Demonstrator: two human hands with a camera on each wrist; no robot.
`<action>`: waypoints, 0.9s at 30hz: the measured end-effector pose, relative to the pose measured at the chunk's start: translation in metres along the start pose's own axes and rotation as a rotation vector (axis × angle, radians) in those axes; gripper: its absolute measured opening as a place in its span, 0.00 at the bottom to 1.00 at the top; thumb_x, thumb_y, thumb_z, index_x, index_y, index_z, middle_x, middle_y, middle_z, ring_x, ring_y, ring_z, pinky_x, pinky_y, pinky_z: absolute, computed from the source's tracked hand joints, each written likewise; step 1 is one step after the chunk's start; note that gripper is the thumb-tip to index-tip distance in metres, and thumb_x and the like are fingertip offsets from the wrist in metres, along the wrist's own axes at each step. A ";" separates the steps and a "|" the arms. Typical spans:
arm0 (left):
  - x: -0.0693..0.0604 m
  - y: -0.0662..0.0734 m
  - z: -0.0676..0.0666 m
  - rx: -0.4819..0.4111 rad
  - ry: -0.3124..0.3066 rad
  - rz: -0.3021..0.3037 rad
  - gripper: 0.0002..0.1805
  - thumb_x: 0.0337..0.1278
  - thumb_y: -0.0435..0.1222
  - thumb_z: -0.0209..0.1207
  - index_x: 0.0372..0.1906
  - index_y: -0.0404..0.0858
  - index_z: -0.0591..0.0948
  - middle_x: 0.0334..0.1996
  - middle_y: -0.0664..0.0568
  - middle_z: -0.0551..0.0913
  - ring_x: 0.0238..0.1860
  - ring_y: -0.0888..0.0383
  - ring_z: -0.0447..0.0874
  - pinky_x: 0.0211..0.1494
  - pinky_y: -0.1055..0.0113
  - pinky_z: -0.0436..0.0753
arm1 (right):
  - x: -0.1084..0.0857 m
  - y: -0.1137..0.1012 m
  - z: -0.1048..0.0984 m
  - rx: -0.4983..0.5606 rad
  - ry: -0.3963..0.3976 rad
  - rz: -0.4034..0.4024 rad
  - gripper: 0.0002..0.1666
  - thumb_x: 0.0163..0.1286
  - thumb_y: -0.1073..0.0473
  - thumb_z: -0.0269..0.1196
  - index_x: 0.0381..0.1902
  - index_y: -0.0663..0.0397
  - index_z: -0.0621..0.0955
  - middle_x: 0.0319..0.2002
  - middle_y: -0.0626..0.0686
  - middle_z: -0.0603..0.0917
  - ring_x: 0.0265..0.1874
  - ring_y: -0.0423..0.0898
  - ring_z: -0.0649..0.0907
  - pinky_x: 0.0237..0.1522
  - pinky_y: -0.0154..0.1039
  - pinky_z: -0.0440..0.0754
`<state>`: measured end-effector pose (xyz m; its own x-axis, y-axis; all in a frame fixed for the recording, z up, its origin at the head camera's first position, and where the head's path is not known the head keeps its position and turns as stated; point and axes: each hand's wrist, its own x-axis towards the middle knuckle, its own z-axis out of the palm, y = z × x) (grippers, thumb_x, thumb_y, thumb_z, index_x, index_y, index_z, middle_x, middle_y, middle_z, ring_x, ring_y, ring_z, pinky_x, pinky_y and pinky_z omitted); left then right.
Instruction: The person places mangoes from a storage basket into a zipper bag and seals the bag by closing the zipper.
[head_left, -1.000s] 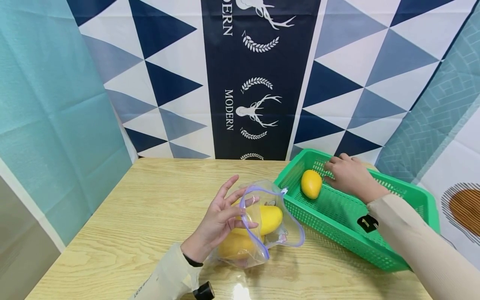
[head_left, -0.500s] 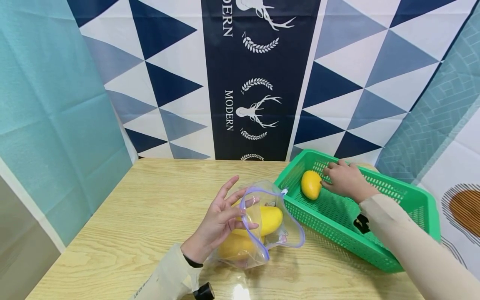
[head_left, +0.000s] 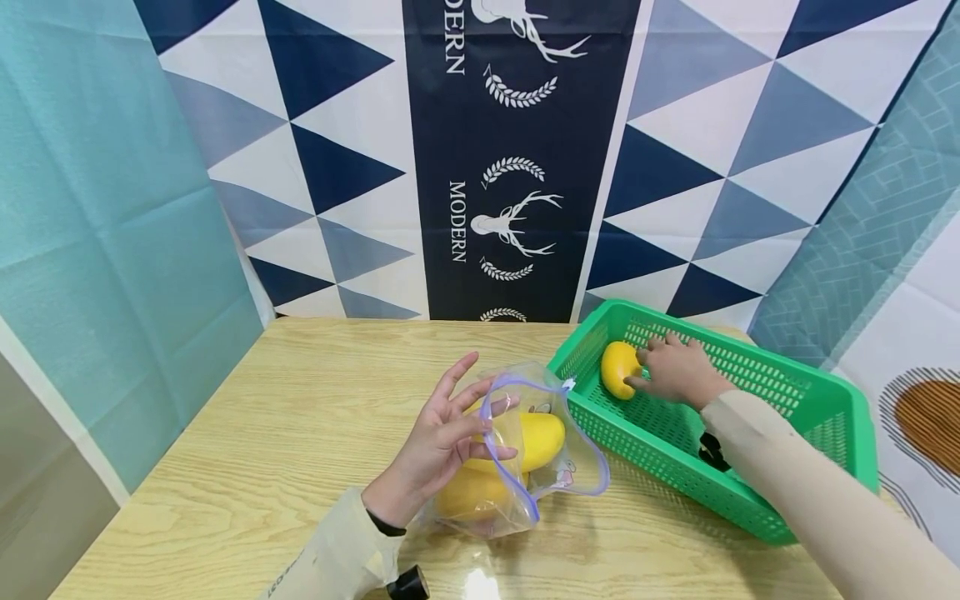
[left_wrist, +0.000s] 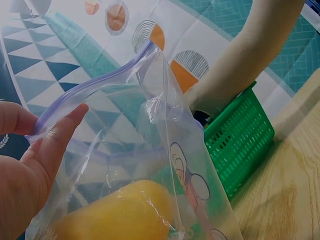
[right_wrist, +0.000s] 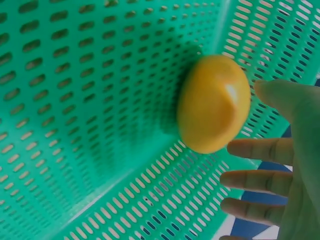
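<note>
A clear zip bag with a purple rim stands on the table, its mouth gaping. Yellow mangoes lie inside it, one above another. My left hand pinches the purple rim, thumb inside the mouth; the left wrist view shows this hand at the bag's upper edge. One more mango rests at the left end of the green basket. Over the basket, my right hand reaches toward this mango. The right wrist view has the fingers spread beside the mango, with nothing gripped.
The basket's perforated walls rise around the right hand. Bare wooden table extends left of the bag. A patterned cloth hangs behind the table, and a teal cloth hangs on the left.
My right hand has moved left and slightly down in the basket, closer to the mango. The left hand and the bag have stayed put.
</note>
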<state>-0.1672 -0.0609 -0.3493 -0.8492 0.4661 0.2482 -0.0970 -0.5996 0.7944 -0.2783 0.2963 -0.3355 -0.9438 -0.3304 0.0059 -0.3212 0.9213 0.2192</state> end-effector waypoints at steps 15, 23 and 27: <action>0.001 0.000 0.000 -0.002 0.005 0.002 0.47 0.57 0.16 0.45 0.79 0.45 0.46 0.68 0.42 0.63 0.61 0.51 0.78 0.41 0.52 0.88 | 0.014 -0.001 0.013 0.039 -0.050 0.053 0.50 0.66 0.29 0.57 0.64 0.70 0.71 0.58 0.74 0.75 0.53 0.72 0.75 0.52 0.74 0.73; 0.000 0.000 0.000 -0.007 0.005 0.000 0.47 0.57 0.16 0.45 0.79 0.45 0.46 0.69 0.40 0.62 0.61 0.51 0.78 0.41 0.52 0.88 | 0.019 -0.003 0.020 0.072 -0.089 0.075 0.54 0.61 0.28 0.61 0.63 0.71 0.69 0.57 0.76 0.74 0.53 0.75 0.75 0.52 0.76 0.72; 0.000 0.000 0.000 -0.008 0.011 -0.005 0.47 0.57 0.16 0.45 0.79 0.46 0.46 0.69 0.40 0.62 0.60 0.51 0.78 0.41 0.52 0.88 | 0.022 -0.002 0.025 0.075 -0.105 0.079 0.56 0.59 0.29 0.63 0.65 0.72 0.66 0.58 0.78 0.73 0.54 0.75 0.75 0.53 0.77 0.70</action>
<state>-0.1675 -0.0605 -0.3493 -0.8542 0.4619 0.2386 -0.1050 -0.6027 0.7910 -0.3002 0.2919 -0.3600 -0.9680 -0.2368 -0.0826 -0.2469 0.9576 0.1485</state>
